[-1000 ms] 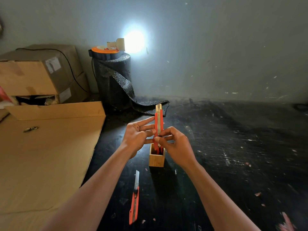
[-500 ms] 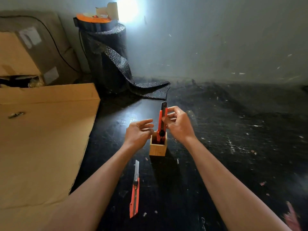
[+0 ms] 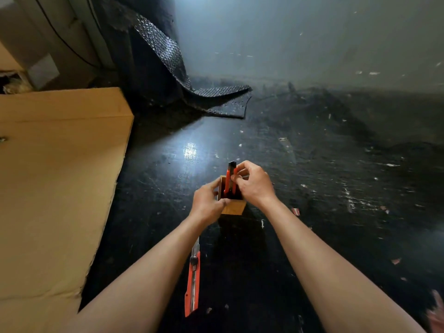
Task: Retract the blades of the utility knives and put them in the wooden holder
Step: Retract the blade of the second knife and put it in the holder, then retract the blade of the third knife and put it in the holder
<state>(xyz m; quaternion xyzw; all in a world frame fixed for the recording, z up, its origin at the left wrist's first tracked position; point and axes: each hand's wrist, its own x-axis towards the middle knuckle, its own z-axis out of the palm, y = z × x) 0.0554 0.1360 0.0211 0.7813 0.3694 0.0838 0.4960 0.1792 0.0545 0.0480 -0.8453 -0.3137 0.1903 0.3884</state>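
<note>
Cardboard [image 3: 55, 188] covers the dark floor's left side. Left hand [image 3: 207, 204] wraps the wooden holder [image 3: 233, 207], fingers curled on its side. Right hand [image 3: 255, 185] pinches an orange knife [image 3: 230, 179] standing upright inside. Another orange knife [image 3: 193, 280] lies nearby, blade out.

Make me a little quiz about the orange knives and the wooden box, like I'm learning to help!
1. True or false: the right hand is holding an orange knife that stands in the wooden holder.
2. Which hand steadies the holder? A) left hand B) right hand C) neither
3. Fill in: the knife on the floor has its blade ____ (out / tucked in).

Key: 1 true; 2 A; 3 out.
</note>
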